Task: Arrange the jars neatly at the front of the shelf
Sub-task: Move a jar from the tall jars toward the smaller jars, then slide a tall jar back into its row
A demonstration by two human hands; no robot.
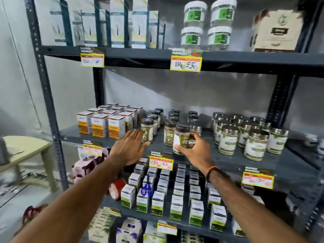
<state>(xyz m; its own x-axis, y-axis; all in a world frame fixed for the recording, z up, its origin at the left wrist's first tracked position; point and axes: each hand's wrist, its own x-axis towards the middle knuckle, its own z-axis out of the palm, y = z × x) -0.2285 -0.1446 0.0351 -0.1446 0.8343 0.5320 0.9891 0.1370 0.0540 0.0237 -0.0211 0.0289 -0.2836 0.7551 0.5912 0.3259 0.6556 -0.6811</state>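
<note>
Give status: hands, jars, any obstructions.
Right hand gripping dark-lidded jar, lifted at shelf front. Left hand open, touching front-left jar. Middle jar standing between them. Nothing blocking.

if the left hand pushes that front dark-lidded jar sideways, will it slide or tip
The jar looks tall and narrow for its base, so a push near the lid may tip it; a low push more likely slides it. The left hand is open beside it. The shelf looks like smooth painted metal, so probably little grip. Neighbouring jars stand close and could topple.
</note>
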